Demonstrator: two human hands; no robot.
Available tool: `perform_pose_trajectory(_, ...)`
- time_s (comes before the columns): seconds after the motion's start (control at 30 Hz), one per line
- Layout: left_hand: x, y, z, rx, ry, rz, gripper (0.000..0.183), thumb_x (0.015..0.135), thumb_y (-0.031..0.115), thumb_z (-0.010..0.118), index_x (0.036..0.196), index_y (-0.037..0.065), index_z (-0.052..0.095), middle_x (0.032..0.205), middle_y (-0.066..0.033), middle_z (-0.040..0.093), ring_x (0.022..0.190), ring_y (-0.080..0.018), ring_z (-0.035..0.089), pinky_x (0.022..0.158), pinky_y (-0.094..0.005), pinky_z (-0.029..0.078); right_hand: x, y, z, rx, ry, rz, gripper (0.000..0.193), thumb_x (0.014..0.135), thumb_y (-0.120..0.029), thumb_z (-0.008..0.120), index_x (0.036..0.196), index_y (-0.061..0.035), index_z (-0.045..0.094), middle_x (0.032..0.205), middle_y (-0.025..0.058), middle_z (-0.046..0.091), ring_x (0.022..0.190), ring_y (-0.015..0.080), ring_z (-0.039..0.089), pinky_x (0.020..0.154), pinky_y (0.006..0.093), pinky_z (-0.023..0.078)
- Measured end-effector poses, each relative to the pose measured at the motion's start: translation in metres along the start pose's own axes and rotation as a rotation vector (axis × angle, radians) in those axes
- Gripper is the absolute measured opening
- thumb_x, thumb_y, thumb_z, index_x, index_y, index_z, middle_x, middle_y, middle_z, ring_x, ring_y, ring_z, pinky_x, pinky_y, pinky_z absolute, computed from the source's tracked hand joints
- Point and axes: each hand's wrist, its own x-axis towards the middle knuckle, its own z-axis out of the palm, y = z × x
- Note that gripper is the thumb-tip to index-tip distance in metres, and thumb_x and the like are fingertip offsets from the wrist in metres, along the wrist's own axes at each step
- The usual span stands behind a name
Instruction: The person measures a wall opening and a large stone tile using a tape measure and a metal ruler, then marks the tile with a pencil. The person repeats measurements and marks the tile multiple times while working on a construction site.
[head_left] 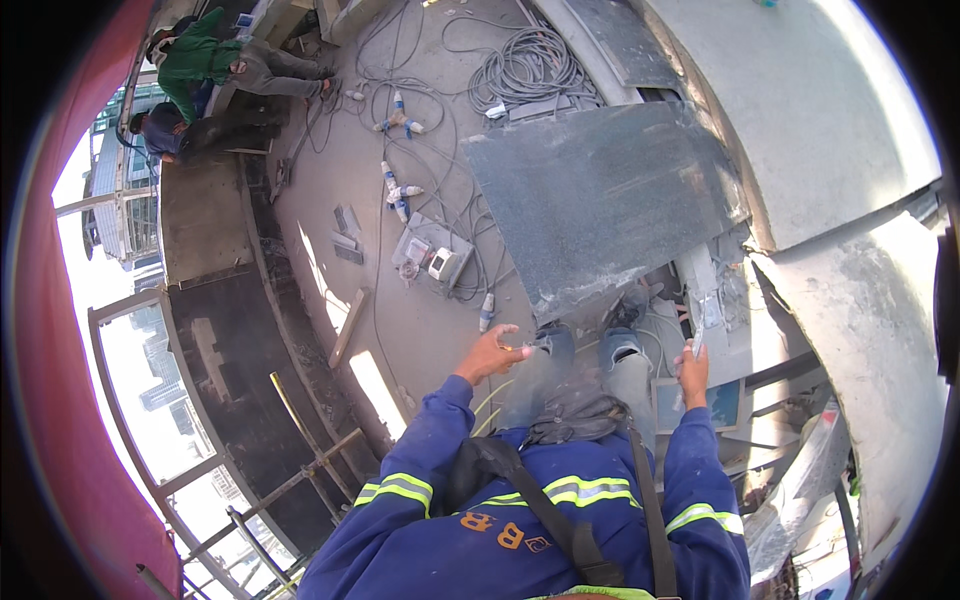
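Note:
My left hand [487,357] is raised in front of my body, thumb and fingers curved apart with a gap between them. No held object can be made out in it. My right hand [692,372] is closed around the lower end of a thin, pale, blade-like tool [700,325] that points up and away from me; its exact kind is unclear. Just beyond my feet is a large dark grey slab [605,190], dusty and chipped along its near edge. Neither hand touches it.
Grey cables [530,70] coil at the back, with white-and-blue connectors [397,190] and a power box [440,262] on the floor. Pale panels [800,120] line the right. Two people [215,75] work at far left, near a scaffold rail [320,462] and a wood strip [348,328].

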Motion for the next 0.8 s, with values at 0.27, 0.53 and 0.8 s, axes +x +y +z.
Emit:
perform_pose_trajectory(0.27, -0.034, -0.034, -0.053, 0.204, -0.092, 0.185, 0.060, 0.091, 0.033, 0.084, 0.144, 0.009, 0.068, 0.109, -0.0144, 0.075, 0.100, -0.0246, 0.075, 0.079, -0.0372, 0.061, -0.024, -0.038, 0.028, -0.177, 0.005, -0.049, 0.023, 0.110, -0.023, 0.057, 0.131, -0.0151, 0.059, 0.079, 0.0048, 0.064, 0.049, 0.0120, 0.051, 0.043, 0.0300, 0.038)
perform_pose_trajectory(0.53, -0.035, -0.131, -0.129, 0.191, 0.002, 0.535, 0.045, 0.096, 0.041, 0.078, 0.129, 0.011, 0.076, 0.115, -0.0128, 0.077, 0.094, -0.0245, 0.075, 0.083, -0.0396, 0.060, -0.061, 0.007, 0.110, -0.413, -0.085, -0.117, 0.022, 0.103, -0.024, 0.068, 0.115, -0.0064, 0.072, 0.071, 0.0060, 0.069, 0.053, 0.0154, 0.061, 0.048, 0.0337, 0.045)
perform_pose_trajectory(0.8, -0.105, -0.194, -0.189, 0.150, -0.033, 0.617, 0.039, 0.098, 0.042, 0.073, 0.125, 0.015, 0.078, 0.113, -0.0155, 0.080, 0.104, -0.0357, 0.076, 0.093, -0.0448, 0.058, -0.128, -0.008, 0.217, -0.728, -0.162, -0.449, 0.053, 0.097, -0.051, 0.074, 0.120, -0.0039, 0.081, 0.096, 0.0124, 0.080, 0.089, 0.0244, 0.075, 0.084, 0.0403, 0.056)
